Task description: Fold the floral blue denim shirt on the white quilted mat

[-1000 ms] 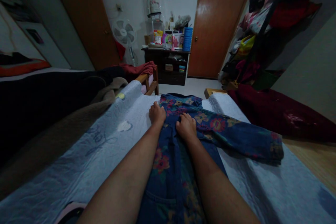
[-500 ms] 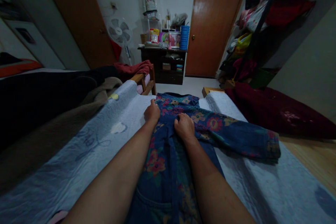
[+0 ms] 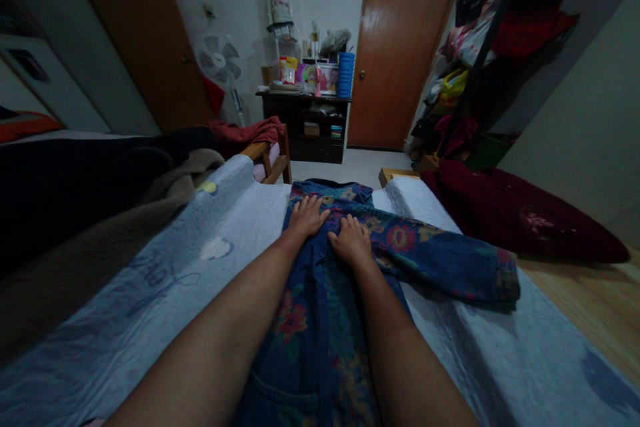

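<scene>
A blue floral jacket [image 3: 295,363] lies spread on the pale blue bed sheet [image 3: 200,293], its collar end away from me. One sleeve [image 3: 450,260] stretches out to the right, crossing the upper part of the garment. My left hand [image 3: 307,217] rests flat on the cloth near the upper left shoulder, fingers spread. Just to its right, my right hand [image 3: 351,239] presses on the fabric near the base of the sleeve, fingers apart and slightly bent. Neither hand grips the cloth. My forearms cover part of the jacket's body.
A brown blanket [image 3: 165,190] and dark cloth [image 3: 100,173] lie along the left. A maroon cushion [image 3: 500,213] sits on the right. Beyond the bed stand a fan [image 3: 220,60], a dark cabinet [image 3: 280,127] and a wooden door [image 3: 400,47]. Clothes hang from a rack [image 3: 490,47].
My left hand has let go of the jacket's left edge and moved right onto the cloth, now lying flat with fingers spread. My right hand stays near the same spot, its fingers slightly more spread.
</scene>
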